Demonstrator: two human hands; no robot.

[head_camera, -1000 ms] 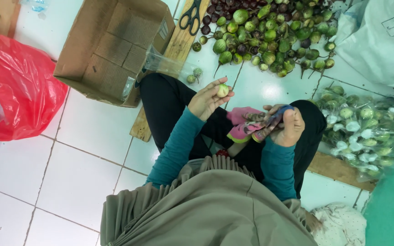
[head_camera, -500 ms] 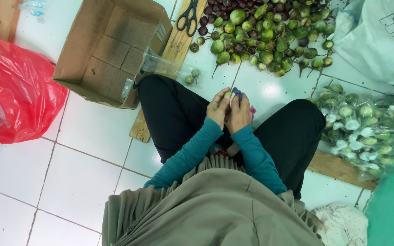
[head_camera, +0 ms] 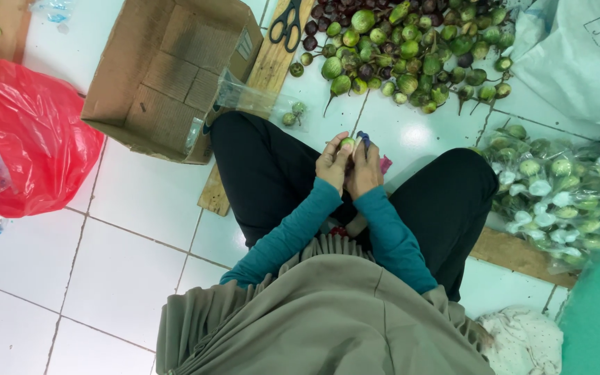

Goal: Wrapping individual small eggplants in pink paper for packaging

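I sit cross-legged on a white tiled floor with both hands together in front of my lap. My left hand (head_camera: 331,163) grips a small round green eggplant (head_camera: 347,143). My right hand (head_camera: 364,167) presses against it and holds a small dark-handled tool (head_camera: 362,138) at the eggplant's top. A pink thing (head_camera: 385,164) shows just right of my right hand; what it is I cannot tell. A heap of loose green and purple eggplants (head_camera: 411,48) lies on the floor beyond my hands.
An open cardboard box (head_camera: 168,69) stands at upper left, with a clear plastic bag (head_camera: 258,101) holding a few eggplants beside it. Scissors (head_camera: 286,24) lie on a wooden board (head_camera: 262,76). Bagged eggplants (head_camera: 557,187) pile at right, a red plastic bag (head_camera: 22,132) at left, and a white sack (head_camera: 578,55) at upper right.
A second ago my hands were apart, the left holding the eggplant up, the right at the pink thing. They have come together, and the right hand's tool now meets the eggplant.
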